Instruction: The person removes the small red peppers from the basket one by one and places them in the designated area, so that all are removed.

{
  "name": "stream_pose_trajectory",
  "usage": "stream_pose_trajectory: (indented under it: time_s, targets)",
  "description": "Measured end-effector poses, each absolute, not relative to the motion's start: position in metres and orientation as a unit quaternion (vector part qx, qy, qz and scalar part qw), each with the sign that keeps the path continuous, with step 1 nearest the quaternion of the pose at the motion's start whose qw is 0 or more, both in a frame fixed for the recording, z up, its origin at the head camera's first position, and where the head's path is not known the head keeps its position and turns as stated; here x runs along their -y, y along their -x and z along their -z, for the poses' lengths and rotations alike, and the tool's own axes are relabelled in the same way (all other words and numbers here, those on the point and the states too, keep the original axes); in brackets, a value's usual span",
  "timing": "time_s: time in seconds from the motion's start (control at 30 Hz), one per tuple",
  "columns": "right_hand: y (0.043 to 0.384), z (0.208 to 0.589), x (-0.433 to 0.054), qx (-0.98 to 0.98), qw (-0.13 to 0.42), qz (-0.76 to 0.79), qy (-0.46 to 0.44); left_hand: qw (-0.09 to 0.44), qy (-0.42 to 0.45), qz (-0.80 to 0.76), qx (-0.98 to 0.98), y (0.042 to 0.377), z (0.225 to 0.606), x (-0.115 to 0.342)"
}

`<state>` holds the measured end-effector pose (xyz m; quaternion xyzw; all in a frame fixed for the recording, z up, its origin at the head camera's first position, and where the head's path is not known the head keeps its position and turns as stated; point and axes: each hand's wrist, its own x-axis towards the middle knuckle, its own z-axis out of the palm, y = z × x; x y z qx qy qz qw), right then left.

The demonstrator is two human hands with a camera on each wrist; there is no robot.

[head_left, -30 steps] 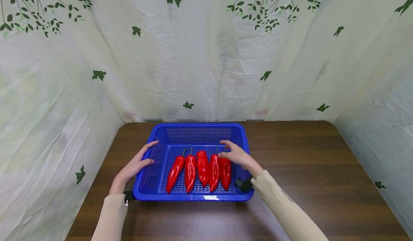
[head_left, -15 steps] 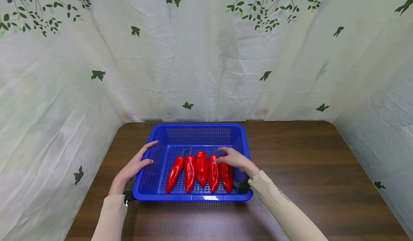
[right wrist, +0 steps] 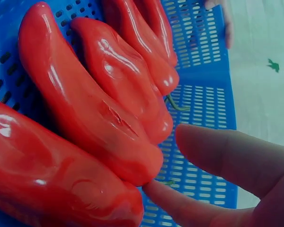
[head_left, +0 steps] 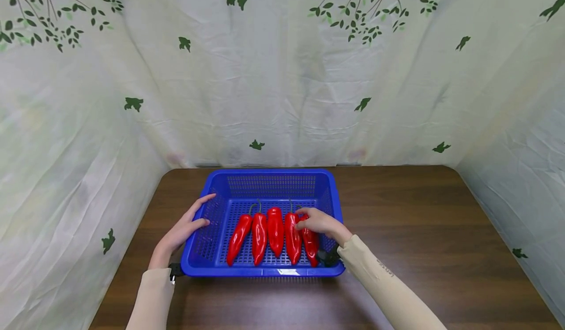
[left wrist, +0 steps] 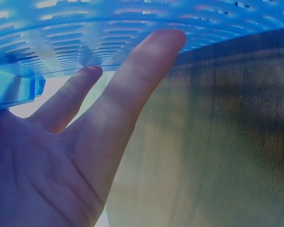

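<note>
Several glossy red peppers [head_left: 275, 232] lie side by side in a blue perforated plastic basket [head_left: 265, 271], most with thin green stems pointing away from me. At the left wall my left hand [head_left: 185, 229] rests straight fingers over the rim; the left wrist view shows its palm close to the basket wall [left wrist: 75, 49]. My right hand [head_left: 324, 222] reaches in over the rightmost pepper [right wrist: 61, 170], partly covering it. In the right wrist view, its lower fingertip touches the stem end of the neighbouring pepper [right wrist: 90, 111], while its other finger extends with a gap between them.
A brown wooden table [head_left: 419, 251] carries the basket and extends to both sides of it. Pale curtains [head_left: 309, 99] printed with leaves stand behind and along both sides. Dark wrist cameras sit at both cuffs, the right one [head_left: 327, 256] over the basket's near right corner.
My right hand has shifted slightly left and toward me, down over the peppers. The two rightmost peppers' lower tips have swung a little right. My left hand stays in place.
</note>
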<state>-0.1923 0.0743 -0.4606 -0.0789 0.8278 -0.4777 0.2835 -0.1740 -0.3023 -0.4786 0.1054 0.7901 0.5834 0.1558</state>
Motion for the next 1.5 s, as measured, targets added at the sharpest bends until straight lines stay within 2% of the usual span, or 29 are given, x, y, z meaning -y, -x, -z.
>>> stream_pose_trajectory:
  time_s: [1.0,1.5]
  targets:
    - [0.193,0.459,-0.071,-0.814,0.218,0.533,0.081,0.148,-0.105,-0.583,-0.792,0.176,0.483,0.301]
    - [0.193,0.452,-0.075,-0.775,0.211,0.592,0.068,0.144,-0.105,-0.585,-0.791,0.176,0.482,0.301]
